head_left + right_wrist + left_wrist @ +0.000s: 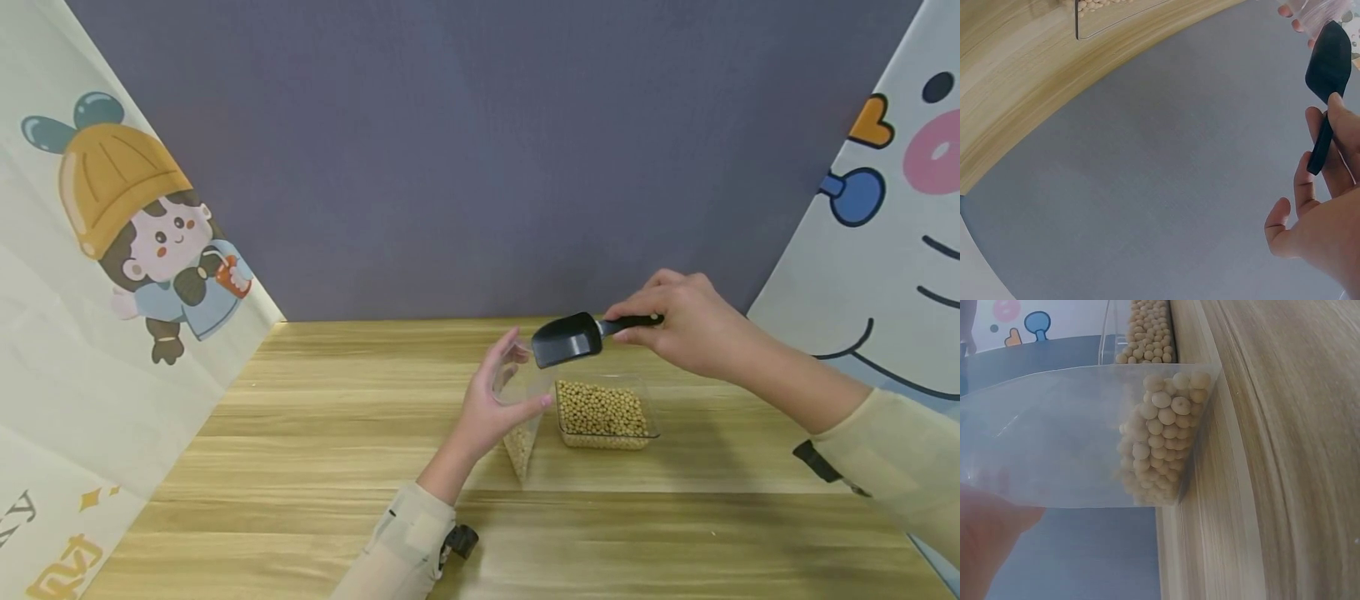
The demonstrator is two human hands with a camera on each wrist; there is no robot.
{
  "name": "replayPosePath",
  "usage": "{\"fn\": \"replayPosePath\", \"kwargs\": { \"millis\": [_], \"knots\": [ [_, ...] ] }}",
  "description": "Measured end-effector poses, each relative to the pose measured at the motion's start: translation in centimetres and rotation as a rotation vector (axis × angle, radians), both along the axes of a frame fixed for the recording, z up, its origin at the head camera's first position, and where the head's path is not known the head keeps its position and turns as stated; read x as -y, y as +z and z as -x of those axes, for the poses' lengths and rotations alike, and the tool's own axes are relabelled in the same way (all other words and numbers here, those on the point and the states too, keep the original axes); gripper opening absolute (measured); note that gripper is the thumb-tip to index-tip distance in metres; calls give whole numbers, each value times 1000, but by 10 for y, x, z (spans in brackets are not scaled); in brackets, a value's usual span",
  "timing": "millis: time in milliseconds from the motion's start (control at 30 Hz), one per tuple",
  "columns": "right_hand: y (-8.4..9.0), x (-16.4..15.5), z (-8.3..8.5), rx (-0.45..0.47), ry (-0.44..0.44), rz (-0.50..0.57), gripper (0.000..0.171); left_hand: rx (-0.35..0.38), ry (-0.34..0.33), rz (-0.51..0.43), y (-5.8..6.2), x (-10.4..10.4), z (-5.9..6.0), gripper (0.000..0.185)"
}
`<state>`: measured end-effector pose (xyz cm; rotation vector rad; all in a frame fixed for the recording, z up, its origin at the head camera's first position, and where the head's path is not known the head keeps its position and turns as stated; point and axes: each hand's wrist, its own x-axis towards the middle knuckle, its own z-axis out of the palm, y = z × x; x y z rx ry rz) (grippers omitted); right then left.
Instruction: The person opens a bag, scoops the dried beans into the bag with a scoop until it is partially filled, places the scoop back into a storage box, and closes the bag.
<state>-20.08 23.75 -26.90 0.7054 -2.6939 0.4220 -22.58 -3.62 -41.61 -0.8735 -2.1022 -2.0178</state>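
Observation:
My left hand (486, 404) grips a clear plastic bag (1066, 431) around its upper part, thumb on the near side. Pale yellow soybeans (1163, 434) fill the bottom of the bag, which stands on the wooden table. In my right hand (686, 321) is a black scoop (567, 339), its handle pinched between thumb and fingers. The scoop's bowl is at the bag's mouth, tipped toward it, and no beans show in the bowl. Right of the bag sits a clear rectangular container (654, 433) of soybeans, below the scoop.
The wood-grain table (322, 433) ends at a grey-blue backdrop (480, 167). White panels with cartoon prints stand on either side, a left panel (45, 333) and a right panel (840, 292).

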Motion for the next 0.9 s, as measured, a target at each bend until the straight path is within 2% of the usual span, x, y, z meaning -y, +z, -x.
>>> {"fn": "replayPosePath", "kwargs": {
  "millis": [267,500,667,733,800,900],
  "knots": [
    [1,-8,-2,-13,-19,16,27,4,4,3,-2,2,1,100],
    [-11,-29,-3,86,-126,39,28,18,3,-12,-2,4,2,100],
    [-40,-49,-6,167,-180,43,33,28,1,-10,-2,4,2,100],
    [-55,-57,-7,170,-185,36,33,29,-1,-11,-3,4,2,101],
    [-70,-66,-8,147,-176,24,32,28,0,-11,-2,4,2,101],
    [-86,-77,-8,33,-137,-10,28,18,-1,-20,-2,4,2,101]
  ]
}}
